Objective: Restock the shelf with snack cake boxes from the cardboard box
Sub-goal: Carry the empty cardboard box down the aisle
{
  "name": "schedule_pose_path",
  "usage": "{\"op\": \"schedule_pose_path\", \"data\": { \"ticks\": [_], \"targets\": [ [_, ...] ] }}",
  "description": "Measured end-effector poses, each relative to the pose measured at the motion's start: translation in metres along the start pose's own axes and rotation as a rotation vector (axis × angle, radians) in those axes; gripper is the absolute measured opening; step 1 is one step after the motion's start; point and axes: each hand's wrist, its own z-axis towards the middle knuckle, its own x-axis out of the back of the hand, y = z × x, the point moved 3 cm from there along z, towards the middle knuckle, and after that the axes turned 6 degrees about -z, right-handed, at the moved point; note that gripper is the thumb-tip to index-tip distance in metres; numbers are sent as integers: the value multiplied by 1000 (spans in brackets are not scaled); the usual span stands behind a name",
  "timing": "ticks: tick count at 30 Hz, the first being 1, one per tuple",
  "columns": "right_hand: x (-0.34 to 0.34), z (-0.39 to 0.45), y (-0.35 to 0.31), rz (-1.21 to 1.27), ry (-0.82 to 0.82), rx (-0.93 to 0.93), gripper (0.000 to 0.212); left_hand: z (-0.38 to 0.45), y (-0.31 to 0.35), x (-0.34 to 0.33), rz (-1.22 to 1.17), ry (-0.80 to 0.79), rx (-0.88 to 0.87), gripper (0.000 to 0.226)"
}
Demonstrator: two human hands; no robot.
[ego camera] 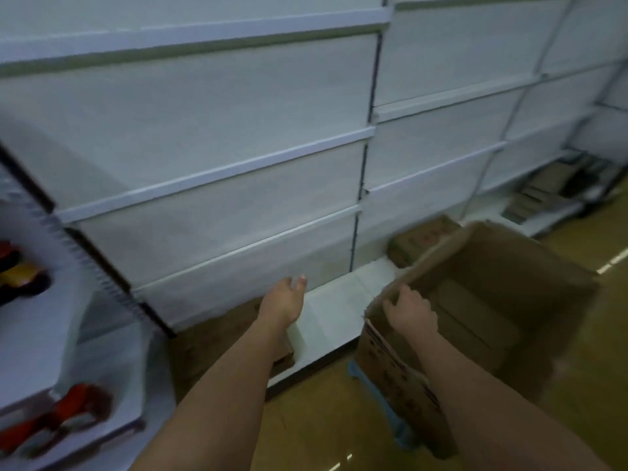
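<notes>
White empty shelving fills the whole wall, tiers running left to right, and the bottom shelf (334, 300) juts out low over a yellowish floor (316, 433) with lots of free space. Sitting on the floor just beside the shelf edge is the cardboard box (482, 311), open top, long axis running away to the upper right. My right hand (409, 309) grips its near flap. My left hand (283, 299) hangs over the shelf, fingers loose, holding nothing. Brown boxes (424, 237) lie further along; everything's blurry.
</notes>
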Motion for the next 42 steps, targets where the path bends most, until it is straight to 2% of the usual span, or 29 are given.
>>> {"op": "schedule_pose_path", "data": {
  "ticks": [8,14,23,27,33,36,39,42],
  "targets": [
    [17,-13,94,32,20,-383,52,24,62,-80,144,-240,-195,62],
    [21,-4,157,94,56,-579,48,29,109,-143,217,-387,-273,60],
    [10,8,221,180,78,-811,41,80,143,-201,327,-429,-318,55],
    [5,17,235,132,76,-898,44,102,145,-225,353,-472,-376,53],
    [-13,32,246,72,-35,-973,51,150,154,-254,480,-444,-417,75],
    [-20,39,246,46,-64,-977,61,166,146,-266,447,-473,-323,82],
    [-29,48,251,75,-5,-992,70,177,138,-273,421,-506,-247,72],
    [-38,51,260,118,79,-1024,63,187,137,-281,442,-502,-239,52]
  ]
}}
